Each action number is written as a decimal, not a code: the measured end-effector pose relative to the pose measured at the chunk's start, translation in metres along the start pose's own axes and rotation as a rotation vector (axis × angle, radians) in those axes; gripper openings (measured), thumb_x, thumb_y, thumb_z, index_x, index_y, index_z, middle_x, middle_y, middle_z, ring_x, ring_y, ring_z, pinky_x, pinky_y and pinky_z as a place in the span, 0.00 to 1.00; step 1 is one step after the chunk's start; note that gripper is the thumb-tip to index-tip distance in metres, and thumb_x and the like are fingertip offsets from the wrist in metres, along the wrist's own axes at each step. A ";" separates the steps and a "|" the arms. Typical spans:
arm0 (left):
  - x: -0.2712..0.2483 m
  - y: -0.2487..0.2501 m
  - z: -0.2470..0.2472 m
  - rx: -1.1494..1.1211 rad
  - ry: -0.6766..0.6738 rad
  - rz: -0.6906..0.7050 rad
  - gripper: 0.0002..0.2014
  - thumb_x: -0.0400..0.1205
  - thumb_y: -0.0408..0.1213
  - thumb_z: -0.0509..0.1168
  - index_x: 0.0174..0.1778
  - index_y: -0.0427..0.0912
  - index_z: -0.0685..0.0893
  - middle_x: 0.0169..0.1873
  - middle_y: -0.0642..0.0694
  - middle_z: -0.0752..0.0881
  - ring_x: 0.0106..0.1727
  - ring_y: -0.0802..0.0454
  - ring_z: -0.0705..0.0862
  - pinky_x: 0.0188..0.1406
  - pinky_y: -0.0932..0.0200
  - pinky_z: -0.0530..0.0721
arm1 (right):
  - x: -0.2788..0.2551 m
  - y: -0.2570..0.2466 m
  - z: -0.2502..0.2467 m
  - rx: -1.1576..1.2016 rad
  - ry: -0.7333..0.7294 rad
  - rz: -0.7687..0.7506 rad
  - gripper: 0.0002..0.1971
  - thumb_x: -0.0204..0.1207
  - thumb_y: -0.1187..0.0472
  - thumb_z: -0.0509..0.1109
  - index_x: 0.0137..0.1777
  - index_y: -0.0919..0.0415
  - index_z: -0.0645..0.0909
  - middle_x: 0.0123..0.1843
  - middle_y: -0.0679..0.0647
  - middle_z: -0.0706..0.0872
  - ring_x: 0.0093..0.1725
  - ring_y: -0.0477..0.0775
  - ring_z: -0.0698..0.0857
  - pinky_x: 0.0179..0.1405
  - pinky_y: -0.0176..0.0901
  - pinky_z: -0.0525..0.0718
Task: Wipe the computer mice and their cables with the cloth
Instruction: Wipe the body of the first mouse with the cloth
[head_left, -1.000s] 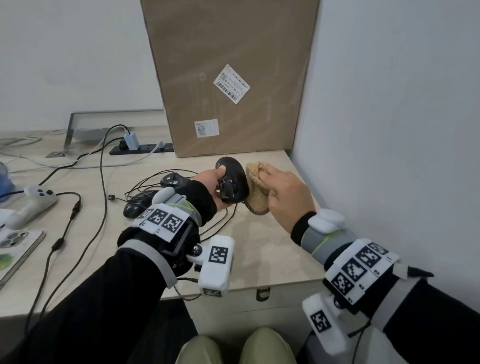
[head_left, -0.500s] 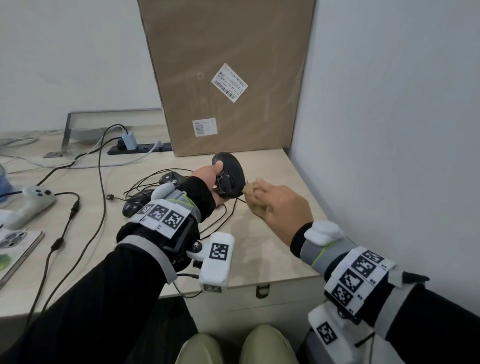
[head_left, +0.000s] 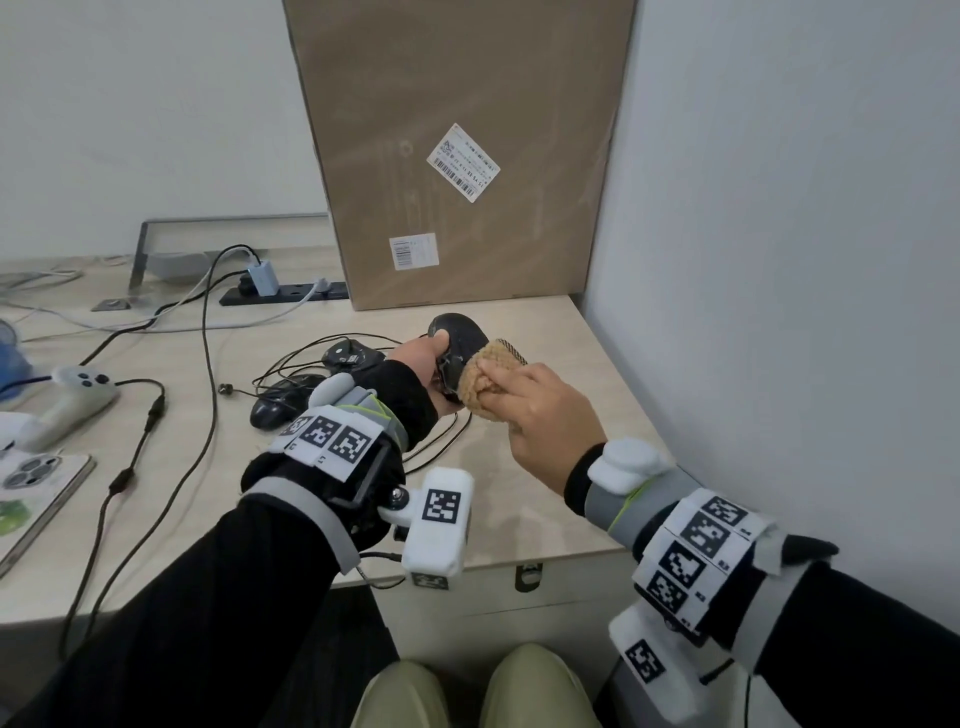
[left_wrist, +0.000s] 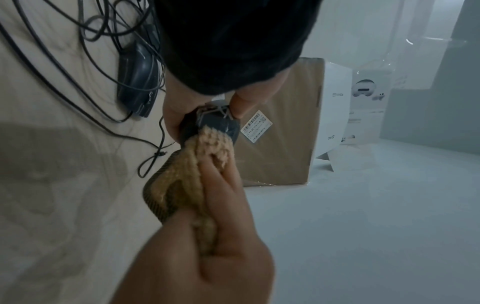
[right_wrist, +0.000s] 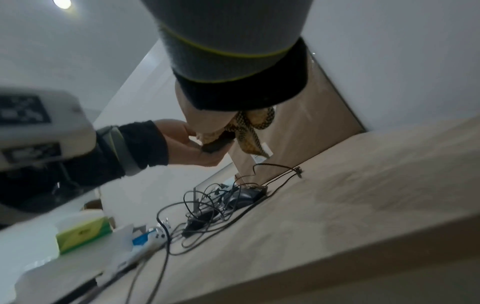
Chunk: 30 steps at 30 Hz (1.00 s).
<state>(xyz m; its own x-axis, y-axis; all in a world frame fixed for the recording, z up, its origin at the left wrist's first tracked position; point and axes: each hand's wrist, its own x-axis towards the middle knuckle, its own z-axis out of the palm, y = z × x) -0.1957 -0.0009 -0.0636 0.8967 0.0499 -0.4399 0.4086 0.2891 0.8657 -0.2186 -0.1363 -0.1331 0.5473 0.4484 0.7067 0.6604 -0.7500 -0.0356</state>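
My left hand grips a black computer mouse and holds it tilted above the desk, thumb on its upper side. My right hand pinches a bunched tan cloth and presses it against the mouse's lower right side. In the left wrist view the cloth covers the near end of the mouse. The right wrist view shows only an edge of the mouse beneath the cloth. Two more black mice lie on the desk among tangled black cables.
A tall cardboard box stands behind the hands, and a white wall closes the right side. To the left are a power strip, a white controller on a cable, and a phone. The desk edge is near me.
Half a second ago my right hand had drawn the cloth off the mouse toward me. The cloth is now back on the mouse, which my left hand still holds.
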 end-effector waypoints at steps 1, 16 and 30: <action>-0.001 0.000 -0.001 -0.012 -0.006 -0.004 0.21 0.89 0.42 0.52 0.75 0.35 0.69 0.41 0.41 0.81 0.42 0.44 0.81 0.37 0.48 0.77 | 0.001 0.001 -0.002 0.031 0.014 0.061 0.20 0.64 0.69 0.56 0.46 0.58 0.89 0.59 0.53 0.88 0.41 0.60 0.83 0.36 0.43 0.86; 0.000 -0.003 -0.008 -0.068 -0.016 -0.045 0.18 0.88 0.42 0.52 0.67 0.33 0.74 0.46 0.39 0.83 0.59 0.40 0.83 0.53 0.46 0.77 | 0.000 -0.003 0.006 0.065 -0.081 -0.067 0.21 0.65 0.69 0.52 0.44 0.64 0.88 0.58 0.66 0.84 0.42 0.68 0.82 0.33 0.55 0.85; 0.003 0.000 -0.004 -0.092 -0.023 -0.024 0.17 0.88 0.42 0.55 0.68 0.36 0.73 0.40 0.41 0.81 0.39 0.45 0.80 0.51 0.44 0.77 | 0.014 0.001 0.005 0.134 -0.068 0.016 0.21 0.66 0.69 0.52 0.45 0.64 0.88 0.54 0.66 0.83 0.43 0.69 0.81 0.33 0.55 0.85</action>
<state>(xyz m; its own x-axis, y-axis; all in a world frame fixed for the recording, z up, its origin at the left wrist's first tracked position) -0.1933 0.0028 -0.0655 0.8911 0.0202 -0.4534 0.4133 0.3764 0.8291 -0.2082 -0.1286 -0.1269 0.5887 0.4723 0.6560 0.7119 -0.6874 -0.1439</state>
